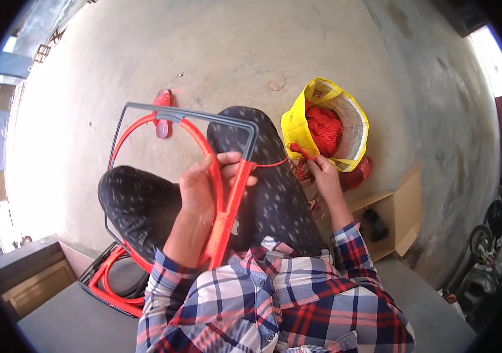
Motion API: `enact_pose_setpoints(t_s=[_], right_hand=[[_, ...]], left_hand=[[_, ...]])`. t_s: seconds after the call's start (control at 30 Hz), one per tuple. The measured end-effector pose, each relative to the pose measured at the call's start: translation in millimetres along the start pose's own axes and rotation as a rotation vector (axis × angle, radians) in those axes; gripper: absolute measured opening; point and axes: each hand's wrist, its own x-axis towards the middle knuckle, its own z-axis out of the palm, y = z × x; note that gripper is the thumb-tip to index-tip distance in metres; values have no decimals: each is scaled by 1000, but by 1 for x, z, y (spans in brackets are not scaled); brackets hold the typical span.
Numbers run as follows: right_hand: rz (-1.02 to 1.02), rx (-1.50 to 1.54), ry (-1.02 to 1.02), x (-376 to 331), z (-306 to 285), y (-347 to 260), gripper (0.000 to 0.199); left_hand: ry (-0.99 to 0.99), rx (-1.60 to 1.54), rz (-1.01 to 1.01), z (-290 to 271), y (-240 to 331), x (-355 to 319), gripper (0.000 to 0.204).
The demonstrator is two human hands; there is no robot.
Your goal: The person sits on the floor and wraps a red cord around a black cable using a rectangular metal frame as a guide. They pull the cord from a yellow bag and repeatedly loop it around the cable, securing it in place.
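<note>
A black wire frame (pixel 186 110) with a round inner ring lies tilted across my lap. Red cord (pixel 236 197) is wound tightly along its right bar and over much of the ring. My left hand (pixel 207 182) is closed around the ring and the wrapped bar, fingers passing behind them. From the bar's upper end a single red strand runs right to a small bundle of red cord (pixel 301 150). My right hand (pixel 324 172) pinches that bundle beside the near rim of a yellow bag (pixel 295 125). Inside the bag sits a heap of red yarn (pixel 325 126).
More red-wrapped black frames (pixel 107 282) rest on the grey seat at my left. An open cardboard box (pixel 407 206) with a dark item inside stands at my right. A red slipper (pixel 162 117) lies on the floor ahead; machinery (pixel 480 259) stands by the right wall.
</note>
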Motion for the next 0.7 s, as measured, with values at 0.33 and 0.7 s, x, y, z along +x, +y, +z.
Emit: enact_pose_setpoints(t_s=[0.33,0.7], right_hand=[[-244,-104,122,-57,-34,-81,22],[-1199,-1062,92,-45,53,-210,5]], left_hand=[[-125,-3,31,-16,-14,12,52],[-51,-43,306,-20,-16,8,45]])
